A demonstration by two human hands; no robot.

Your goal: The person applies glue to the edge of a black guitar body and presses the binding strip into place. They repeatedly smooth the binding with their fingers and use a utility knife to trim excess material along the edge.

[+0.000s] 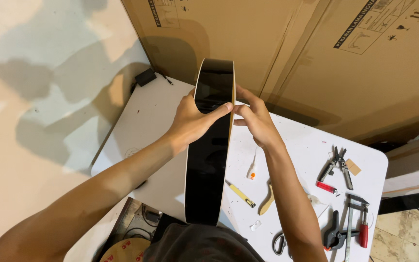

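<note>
Black guitar body [208,160] on edge, centre of white desk [144,121]; left hand [190,121] & right hand [255,121] fingers grip its sides. Scissors [280,242], clamps [338,233], pliers [338,162] near right. Brown cardboard boxes [316,53] w/ black label strips far behind.

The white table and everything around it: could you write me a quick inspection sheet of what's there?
Surface: white table, partly bare, tools at its right end.
Job's things: glossy black curved body with pale edging, stood on edge.
Clutter: pliers, clamps, scissors, yellow-handled knife, small glue bottle, wooden piece.
Grippers: left hand and right hand grip the body's upper part from either side, thumbs over its black face.
Cables: black adapter with lead at the far corner.
Surroundings: big cardboard boxes behind; pale wall on the left.
</note>
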